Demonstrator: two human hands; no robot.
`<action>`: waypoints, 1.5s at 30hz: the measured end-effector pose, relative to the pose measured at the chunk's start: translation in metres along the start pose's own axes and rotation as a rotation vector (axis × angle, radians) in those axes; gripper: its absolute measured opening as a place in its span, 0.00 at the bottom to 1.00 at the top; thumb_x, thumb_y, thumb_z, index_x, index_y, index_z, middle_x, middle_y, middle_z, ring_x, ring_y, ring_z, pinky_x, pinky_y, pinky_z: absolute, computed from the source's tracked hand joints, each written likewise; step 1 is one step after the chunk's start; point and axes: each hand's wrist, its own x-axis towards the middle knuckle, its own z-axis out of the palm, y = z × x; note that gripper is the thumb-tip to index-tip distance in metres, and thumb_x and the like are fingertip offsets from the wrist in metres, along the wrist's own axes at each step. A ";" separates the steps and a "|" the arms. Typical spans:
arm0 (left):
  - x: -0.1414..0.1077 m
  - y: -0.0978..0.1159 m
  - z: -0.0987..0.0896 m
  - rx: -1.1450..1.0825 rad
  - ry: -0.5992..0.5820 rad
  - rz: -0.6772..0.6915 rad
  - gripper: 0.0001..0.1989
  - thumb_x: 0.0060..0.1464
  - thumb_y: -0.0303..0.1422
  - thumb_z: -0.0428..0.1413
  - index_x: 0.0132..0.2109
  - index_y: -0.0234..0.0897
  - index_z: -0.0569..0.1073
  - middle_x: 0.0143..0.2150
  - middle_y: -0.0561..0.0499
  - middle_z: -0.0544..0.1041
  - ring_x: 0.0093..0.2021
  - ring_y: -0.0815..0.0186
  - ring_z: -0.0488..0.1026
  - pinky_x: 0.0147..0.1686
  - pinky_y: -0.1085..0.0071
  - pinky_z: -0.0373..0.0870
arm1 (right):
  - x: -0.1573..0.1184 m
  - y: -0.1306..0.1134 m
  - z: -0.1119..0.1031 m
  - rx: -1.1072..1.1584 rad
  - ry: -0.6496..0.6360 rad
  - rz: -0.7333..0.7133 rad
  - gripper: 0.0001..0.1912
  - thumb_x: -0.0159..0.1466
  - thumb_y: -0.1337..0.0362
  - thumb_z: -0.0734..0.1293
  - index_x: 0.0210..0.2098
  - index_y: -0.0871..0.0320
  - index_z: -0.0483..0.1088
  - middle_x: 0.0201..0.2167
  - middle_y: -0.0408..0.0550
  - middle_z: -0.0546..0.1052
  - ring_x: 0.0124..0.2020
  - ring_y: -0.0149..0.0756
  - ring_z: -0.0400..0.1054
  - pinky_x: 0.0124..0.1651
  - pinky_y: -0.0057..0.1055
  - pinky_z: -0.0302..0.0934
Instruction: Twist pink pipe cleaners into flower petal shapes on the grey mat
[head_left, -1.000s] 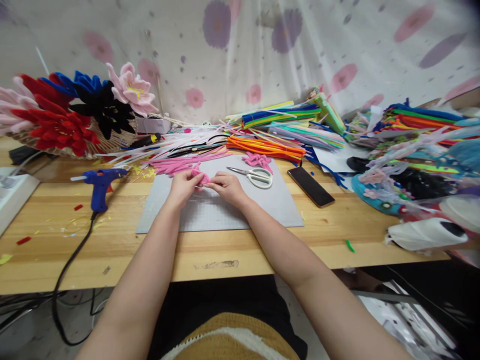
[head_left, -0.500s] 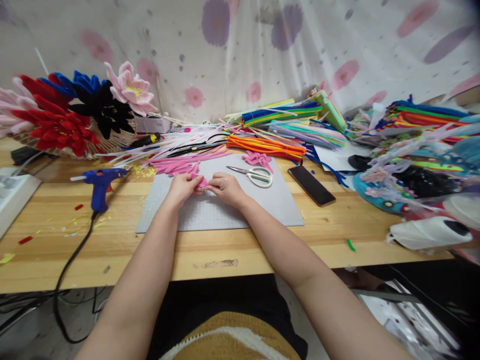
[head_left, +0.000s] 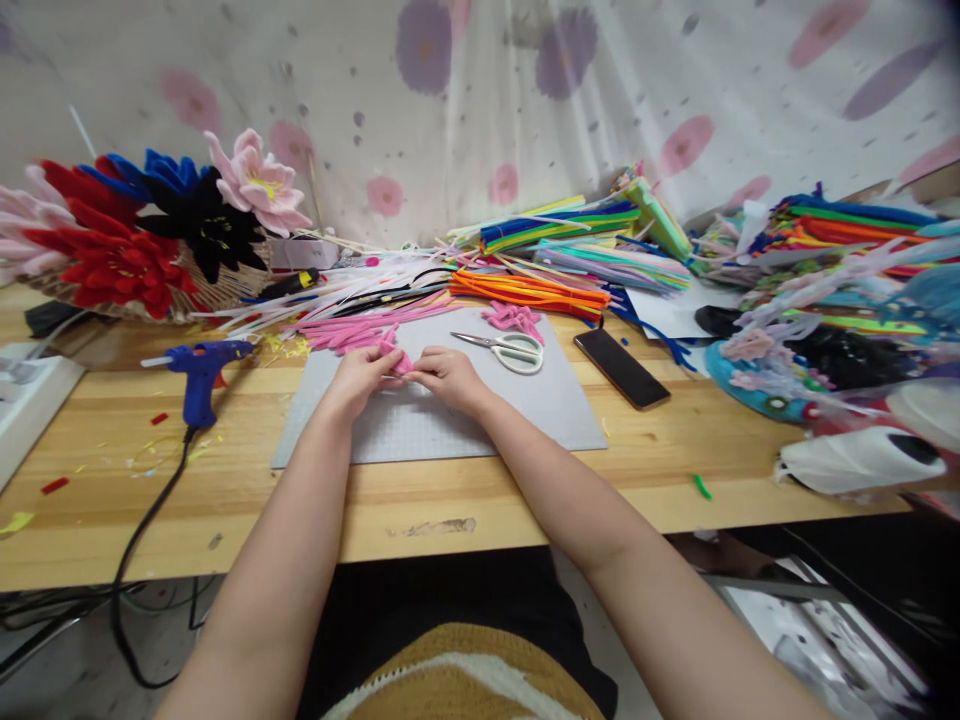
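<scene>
While its lower part is hidden by fingers, a small, fuzzy, bright-pink piece of bent craft stem [head_left: 402,362] shows between the person's two hands, over the far left part of a flat grey cutting mat [head_left: 427,430]. The left hand [head_left: 356,380] has its thumb and fingers closed on the pink piece from the left side. The right hand [head_left: 452,378] pinches the piece's right end between thumb and forefinger, its other fingers curled in; exactly how each fingertip sits is too small to tell.

Just beyond the left hand lies a loose bundle of straight, fuzzy pink stems [head_left: 337,333], partly over the mat's far left corner. To the right of the right hand, a pair of scissors with pale handles and metal blades [head_left: 516,352] rests on the mat, its tips pointing left. Just behind the scissors sits a small heap of looped pink stems [head_left: 514,319].

Beyond the mat stretches a bundle of bright orange stems [head_left: 529,291]. Off the mat's right side, a black-screened phone [head_left: 621,368] lies flat on the light wooden table [head_left: 570,500]. Well to the left is a blue glue gun [head_left: 201,380] with a black cord; behind it, a large red fuzzy flower [head_left: 124,268] leans beside a black one [head_left: 211,228].
</scene>
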 end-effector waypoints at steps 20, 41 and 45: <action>0.001 0.000 0.010 -0.225 0.079 0.042 0.14 0.38 0.40 0.62 0.28 0.33 0.73 0.24 0.52 0.73 0.24 0.73 0.70 0.22 0.78 0.66 | 0.003 0.000 0.006 0.253 0.164 0.213 0.10 0.58 0.60 0.66 0.26 0.61 0.74 0.22 0.42 0.65 0.28 0.26 0.59 0.34 0.24 0.54; 0.000 -0.004 0.014 0.182 -0.003 0.255 0.10 0.35 0.34 0.62 0.29 0.34 0.75 0.23 0.53 0.73 0.23 0.71 0.68 0.22 0.76 0.64 | -0.001 0.009 -0.013 0.605 -0.206 0.438 0.18 0.52 0.52 0.64 0.26 0.63 0.69 0.18 0.38 0.64 0.20 0.23 0.53 0.25 0.24 0.46; -0.001 -0.004 0.017 0.261 0.001 0.315 0.13 0.37 0.36 0.61 0.32 0.34 0.76 0.28 0.51 0.74 0.25 0.70 0.67 0.23 0.75 0.66 | 0.000 0.007 -0.008 0.559 -0.169 0.496 0.13 0.52 0.57 0.63 0.22 0.63 0.66 0.16 0.37 0.61 0.18 0.22 0.51 0.23 0.24 0.44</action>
